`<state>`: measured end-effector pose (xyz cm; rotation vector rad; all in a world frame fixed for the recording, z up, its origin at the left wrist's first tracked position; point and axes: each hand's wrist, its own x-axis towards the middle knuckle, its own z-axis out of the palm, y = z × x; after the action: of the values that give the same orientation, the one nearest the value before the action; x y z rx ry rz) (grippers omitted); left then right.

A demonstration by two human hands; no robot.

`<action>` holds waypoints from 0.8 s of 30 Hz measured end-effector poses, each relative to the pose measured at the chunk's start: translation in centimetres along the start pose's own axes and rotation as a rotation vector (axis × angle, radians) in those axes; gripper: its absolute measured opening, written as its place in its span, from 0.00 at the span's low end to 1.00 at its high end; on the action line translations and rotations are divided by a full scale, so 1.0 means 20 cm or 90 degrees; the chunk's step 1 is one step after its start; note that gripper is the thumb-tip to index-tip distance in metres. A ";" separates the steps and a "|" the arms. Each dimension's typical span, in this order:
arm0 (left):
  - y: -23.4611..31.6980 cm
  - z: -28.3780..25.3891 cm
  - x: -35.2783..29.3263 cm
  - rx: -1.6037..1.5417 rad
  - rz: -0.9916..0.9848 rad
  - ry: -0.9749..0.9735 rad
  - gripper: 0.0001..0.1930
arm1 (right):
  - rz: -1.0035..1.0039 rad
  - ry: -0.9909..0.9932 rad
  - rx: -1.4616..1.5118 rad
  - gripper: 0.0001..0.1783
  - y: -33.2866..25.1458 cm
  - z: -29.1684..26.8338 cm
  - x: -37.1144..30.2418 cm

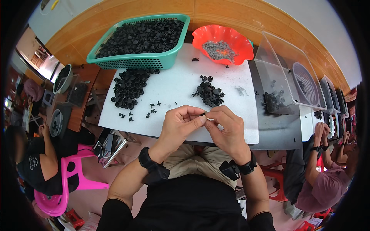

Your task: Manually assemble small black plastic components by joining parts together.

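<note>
Use the white work mat point(165, 86) across the middle of the frame as a catch for any dropped part, working low over it. Reach around, not across, the green mesh basket point(133, 62) at upper left of centre, heaped with round black caps point(142, 36), and the red wavy-rimmed bowl point(243, 44) of slim grey fasteners point(219, 50) at upper right of centre. Keep the left hand point(182, 122), low centre, as the steady one: curled nearly closed, with a thumb-and-forefinger pinch on a small black part point(203, 114). Make the fine adjustments with the right hand point(227, 128), also curled in and pinched closed at the part's right end. Avoid nudging the black cap pile point(131, 86) at left of centre, the smaller black pile point(209, 94) just beyond the fingertips, or the loose black pieces point(148, 115) farther left. Press lightly and squarely on the small part, probably easy to lose. Find it near frame centre, between both sets of fingertips, above the mat; too covered for telling its full shape.
</note>
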<state>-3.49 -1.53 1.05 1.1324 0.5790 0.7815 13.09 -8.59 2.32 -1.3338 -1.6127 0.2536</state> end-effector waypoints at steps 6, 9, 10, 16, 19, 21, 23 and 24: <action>0.02 -0.02 0.00 -0.083 -0.042 -0.005 0.10 | 0.064 0.000 0.125 0.13 -0.01 0.00 0.02; 0.02 -0.03 0.00 -0.126 -0.053 -0.015 0.09 | 0.091 0.000 0.153 0.14 -0.01 0.00 0.02; 0.02 -0.04 0.00 -0.144 -0.056 -0.023 0.09 | 0.087 0.007 0.157 0.15 0.00 0.00 0.01; 0.02 -0.06 0.00 -0.188 -0.073 -0.060 0.10 | 0.071 0.031 0.187 0.14 0.01 0.02 0.00; 0.02 -0.06 0.00 -0.196 -0.091 -0.060 0.11 | 0.081 0.033 0.204 0.15 0.02 0.02 -0.01; 0.02 -0.05 0.00 -0.196 -0.092 -0.056 0.11 | 0.075 0.039 0.211 0.15 0.01 0.03 0.00; 0.02 -0.05 0.00 -0.196 -0.093 -0.052 0.11 | 0.071 0.046 0.219 0.15 0.01 0.03 0.00; 0.02 -0.05 0.00 -0.192 -0.095 -0.050 0.11 | 0.069 0.048 0.220 0.15 0.01 0.04 0.00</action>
<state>-4.34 -0.83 1.18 0.8277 0.4568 0.6667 12.69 -8.28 1.77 -1.1490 -1.3623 0.5167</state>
